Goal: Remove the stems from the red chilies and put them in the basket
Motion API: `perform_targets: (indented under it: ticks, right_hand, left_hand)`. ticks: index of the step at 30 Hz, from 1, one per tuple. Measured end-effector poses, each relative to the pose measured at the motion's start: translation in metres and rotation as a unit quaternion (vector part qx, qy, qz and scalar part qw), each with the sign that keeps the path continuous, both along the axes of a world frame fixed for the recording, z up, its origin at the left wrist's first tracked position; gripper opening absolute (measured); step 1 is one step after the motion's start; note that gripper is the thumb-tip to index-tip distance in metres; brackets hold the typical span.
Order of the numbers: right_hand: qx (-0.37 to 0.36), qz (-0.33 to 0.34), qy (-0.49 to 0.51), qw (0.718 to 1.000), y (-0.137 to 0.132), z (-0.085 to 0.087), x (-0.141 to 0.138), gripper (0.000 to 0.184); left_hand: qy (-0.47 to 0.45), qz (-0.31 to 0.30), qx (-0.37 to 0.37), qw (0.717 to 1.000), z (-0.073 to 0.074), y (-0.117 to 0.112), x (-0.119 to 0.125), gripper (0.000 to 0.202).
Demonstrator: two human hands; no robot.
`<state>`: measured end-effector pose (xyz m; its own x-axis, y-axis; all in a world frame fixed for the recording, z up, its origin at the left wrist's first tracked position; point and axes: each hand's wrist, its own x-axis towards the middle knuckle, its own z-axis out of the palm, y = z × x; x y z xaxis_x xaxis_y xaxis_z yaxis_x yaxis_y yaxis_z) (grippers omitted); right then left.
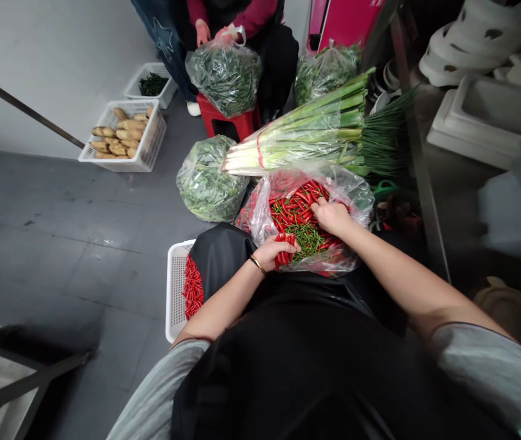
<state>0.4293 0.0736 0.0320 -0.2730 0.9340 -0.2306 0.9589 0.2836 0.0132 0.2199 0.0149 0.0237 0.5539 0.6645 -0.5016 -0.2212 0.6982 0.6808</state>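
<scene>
Floor (81, 244): grey, the widest room for moving, running from the pale wall (59, 73) toward the baskets.
Root basket (150, 146): white, with brown roots (123, 137) heaped inside, its far end near a smaller basket (169, 91) of dark greens.
Chilli basket (173, 299): white, loose chillies (192, 290) inside, its right edge hidden behind the person's knee (224, 250).
Leafy bag (210, 183): round, between the knee and the stool.
Red stool (246, 124): bears a bag of greens (228, 79), a co-worker's hands (226, 33) at its top.
Left hand (269, 252): curled round a small bunch of red chillies (284, 253), at the plastic bag's near left edge.
Plastic bag (356, 192): mouth spread in front of the person, chillies inside, green stems (306, 238) showing nearest the body.
Onion bundle (306, 140): red-banded, just past the bag's far edge, leaving little room there.
Right hand (329, 215): inside the mouth, fingers drawn narrow among the chillies; whether it grips one, I cannot tell.
Metal edge (425, 183): bounds the right side, white tubs (466, 134) beyond.
</scene>
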Motion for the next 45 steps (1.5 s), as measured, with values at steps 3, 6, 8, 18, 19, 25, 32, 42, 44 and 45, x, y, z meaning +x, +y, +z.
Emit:
perform_targets:
  ticks: [3, 6, 8, 18, 19, 25, 32, 42, 44, 45]
  right_hand:
    - [-0.018, 0.011, 0.018, 1.0, 0.001, 0.004, 0.009, 0.025]
    - [-0.024, -0.007, 0.039, 0.999, -0.025, 0.01, 0.01, 0.026]
    - [-0.032, -0.05, 0.119, 0.991, -0.049, 0.009, 0.002, 0.027]
    - [-0.261, -0.159, 0.487, 0.818, -0.061, 0.004, -0.03, 0.045]
    - [-0.279, -0.147, 0.483, 0.817, -0.057, 0.007, -0.028, 0.047]
    - [-0.052, 0.013, 0.268, 0.962, -0.061, 0.018, -0.028, 0.044]
    - [0.03, -0.016, 0.035, 0.999, -0.014, -0.011, -0.008, 0.037]
    - [0.031, -0.04, 0.211, 0.976, -0.021, 0.015, -0.014, 0.024]
    - [-0.025, -0.043, 0.341, 0.939, -0.042, 0.022, -0.02, 0.022]
    - [-0.071, -0.037, 0.392, 0.916, -0.049, 0.024, -0.022, 0.022]
  left_hand:
    - [0.01, 0.014, -0.004, 1.0, -0.001, 0.002, -0.002, 0.021]
    - [0.039, 0.076, -0.012, 0.996, -0.003, 0.002, 0.005, 0.03]
    - [0.049, 0.105, -0.019, 0.993, -0.005, 0.001, 0.013, 0.036]
    - [0.045, 0.068, 0.035, 0.996, -0.003, -0.001, 0.006, 0.037]
    - [0.046, 0.037, 0.052, 0.997, 0.0, -0.001, 0.002, 0.036]
    - [0.032, -0.077, 0.007, 0.997, 0.001, -0.003, -0.001, 0.027]
    - [0.024, -0.035, -0.036, 0.998, -0.003, -0.004, 0.002, 0.035]
    - [0.015, 0.126, 0.008, 0.992, -0.005, 0.002, 0.006, 0.038]
    - [-0.006, 0.134, 0.01, 0.991, -0.008, 0.001, 0.008, 0.041]
    - [-0.012, 0.134, 0.01, 0.991, -0.009, 0.0, 0.009, 0.041]
